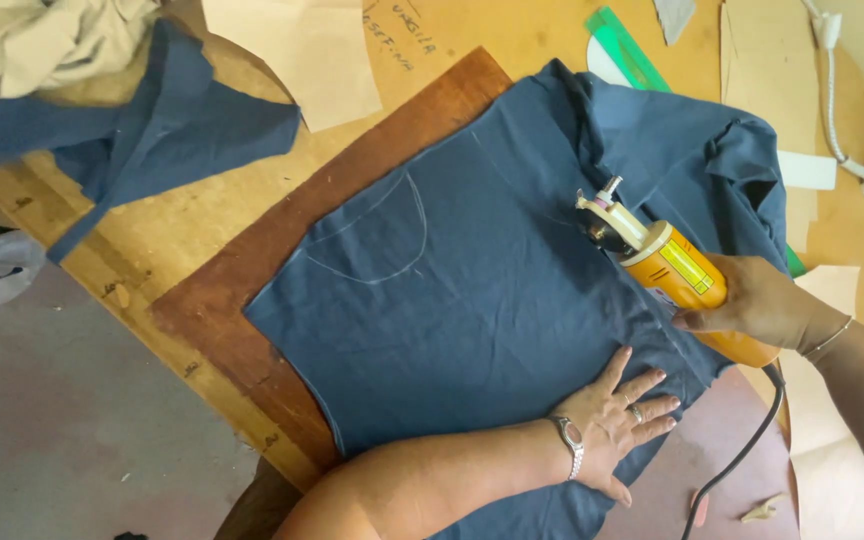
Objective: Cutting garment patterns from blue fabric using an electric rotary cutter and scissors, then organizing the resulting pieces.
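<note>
While your left hand (617,415) lies spread flat on the blue fabric (472,300), your right hand (762,305) wraps tight around the orange electric cutter (667,265) — blade on the cloth.

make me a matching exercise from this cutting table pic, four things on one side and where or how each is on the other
Things:
1. left hand
2. right hand
3. green ruler
4. chalk outline

Places or states:
A. gripping the orange electric cutter
B. drawn on the blue fabric
C. pressed flat on the fabric, fingers spread
D. lying at the table's far edge, partly under fabric

Pairs: 1-C, 2-A, 3-D, 4-B
</note>
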